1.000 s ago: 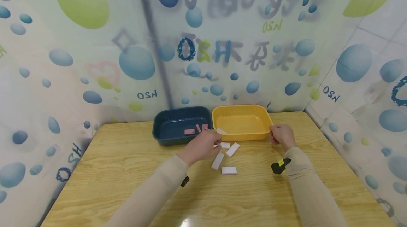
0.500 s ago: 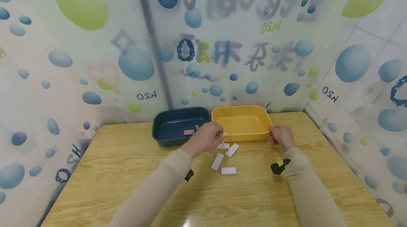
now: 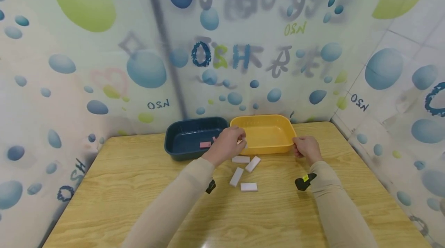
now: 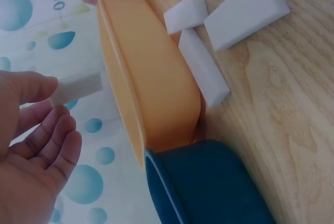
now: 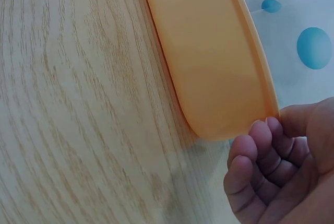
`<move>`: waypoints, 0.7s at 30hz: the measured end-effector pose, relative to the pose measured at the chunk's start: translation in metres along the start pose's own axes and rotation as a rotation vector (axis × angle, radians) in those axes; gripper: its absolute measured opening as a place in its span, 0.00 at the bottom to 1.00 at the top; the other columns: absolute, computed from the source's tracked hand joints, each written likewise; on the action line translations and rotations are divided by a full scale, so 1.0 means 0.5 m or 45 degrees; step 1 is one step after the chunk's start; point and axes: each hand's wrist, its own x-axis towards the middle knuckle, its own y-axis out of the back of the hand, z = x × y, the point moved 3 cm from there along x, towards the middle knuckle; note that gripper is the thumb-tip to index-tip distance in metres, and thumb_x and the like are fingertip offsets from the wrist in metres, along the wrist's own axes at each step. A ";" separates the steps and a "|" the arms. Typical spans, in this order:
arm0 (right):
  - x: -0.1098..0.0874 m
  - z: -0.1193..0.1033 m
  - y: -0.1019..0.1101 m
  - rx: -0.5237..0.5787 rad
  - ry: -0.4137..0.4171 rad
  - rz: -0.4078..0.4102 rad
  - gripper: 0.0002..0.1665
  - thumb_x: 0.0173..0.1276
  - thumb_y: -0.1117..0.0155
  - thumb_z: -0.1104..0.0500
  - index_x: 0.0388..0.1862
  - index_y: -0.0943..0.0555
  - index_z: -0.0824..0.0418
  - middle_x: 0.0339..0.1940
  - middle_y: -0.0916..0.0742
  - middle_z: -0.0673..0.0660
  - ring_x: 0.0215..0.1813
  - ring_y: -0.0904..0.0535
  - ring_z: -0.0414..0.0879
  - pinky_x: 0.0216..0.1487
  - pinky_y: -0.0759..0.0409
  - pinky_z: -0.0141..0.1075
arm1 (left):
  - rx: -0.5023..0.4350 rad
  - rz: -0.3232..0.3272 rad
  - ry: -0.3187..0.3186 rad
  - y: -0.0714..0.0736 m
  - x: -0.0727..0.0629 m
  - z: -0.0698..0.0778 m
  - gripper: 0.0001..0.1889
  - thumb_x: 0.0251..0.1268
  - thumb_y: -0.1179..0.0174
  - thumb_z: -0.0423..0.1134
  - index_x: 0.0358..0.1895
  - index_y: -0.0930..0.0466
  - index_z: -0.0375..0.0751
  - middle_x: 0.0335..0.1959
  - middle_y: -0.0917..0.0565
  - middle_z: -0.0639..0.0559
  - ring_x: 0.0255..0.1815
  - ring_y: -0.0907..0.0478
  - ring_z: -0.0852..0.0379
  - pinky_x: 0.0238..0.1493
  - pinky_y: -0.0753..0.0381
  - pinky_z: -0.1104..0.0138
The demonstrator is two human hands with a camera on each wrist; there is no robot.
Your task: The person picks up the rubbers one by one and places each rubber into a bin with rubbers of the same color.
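Observation:
My left hand is raised over the near left edge of the yellow basin. In the left wrist view, its thumb and fingers pinch one end of a small white rectangular block, held above the basin's rim. At the basin's right end, my right hand grips the rim between thumb and curled fingers, as the right wrist view also shows. Several similar white blocks lie loose on the wooden table in front of the basin. The basin's left inner corner is hidden behind the left hand.
A dark blue basin stands against the yellow one on its left. Inside it lies a pink block, with more pink partly hidden by the left hand. A patterned curtain hangs right behind both basins.
My left hand has risen from the table with a white block and moved up over the yellow basin's rim. My right hand keeps its grip on the rim.

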 end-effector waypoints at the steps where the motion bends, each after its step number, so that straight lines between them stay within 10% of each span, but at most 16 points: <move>1: 0.000 0.000 0.000 -0.004 -0.001 -0.003 0.20 0.82 0.51 0.57 0.44 0.22 0.74 0.22 0.20 0.53 0.23 0.25 0.40 0.28 0.19 0.31 | -0.002 0.008 0.007 -0.002 0.001 0.000 0.07 0.75 0.39 0.36 0.48 0.14 0.39 0.42 0.17 0.49 0.42 0.21 0.54 0.47 0.18 0.62; 21: 0.000 -0.002 0.000 -0.021 0.011 -0.006 0.19 0.81 0.51 0.57 0.41 0.21 0.73 0.22 0.20 0.53 0.24 0.24 0.41 0.28 0.19 0.32 | 0.004 0.082 0.199 -0.059 0.026 -0.027 0.07 0.72 0.34 0.38 0.47 0.15 0.40 0.41 0.18 0.49 0.40 0.22 0.54 0.45 0.18 0.62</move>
